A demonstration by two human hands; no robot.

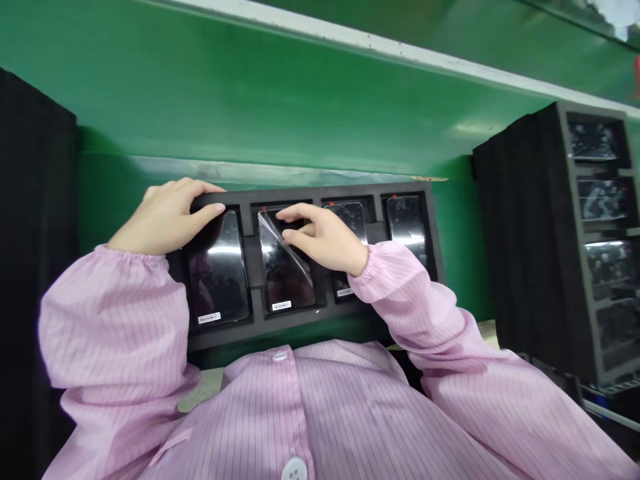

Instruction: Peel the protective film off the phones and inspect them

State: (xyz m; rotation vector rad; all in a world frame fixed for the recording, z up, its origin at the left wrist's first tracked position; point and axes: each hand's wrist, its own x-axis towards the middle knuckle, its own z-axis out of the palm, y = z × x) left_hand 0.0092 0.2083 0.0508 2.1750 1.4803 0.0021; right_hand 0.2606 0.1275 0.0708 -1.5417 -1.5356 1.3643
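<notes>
Pink striped smock (pixel 350 407) in foreground; clear film (pixel 299 263) on second panel (pixel 287 290) of foam tray (pixel 255 267)

Second panel, counted from the left, lies in its tray pocket, white label (pixel 281 306) at the near end. The film slants across its face, creased along a diagonal. Right hand (pixel 333 243): above this panel, at the film; thumb and index tips stand slightly apart; whether they pinch the film cannot be told. Left hand (pixel 157 217): over the tray's far left corner, thumb extended across the far end of the first panel (pixel 220 267); firmness of grasp cannot be told. Third panel (pixel 345 213): partly covered by the right hand. Fourth panel (pixel 405 220): partly covered by the sleeve. Tray support: green surface (pixel 280 107). Left side: black block (pixel 35 233). Right side: black foam stack (pixel 530 260), with dark panels visible in its compartments.
</notes>
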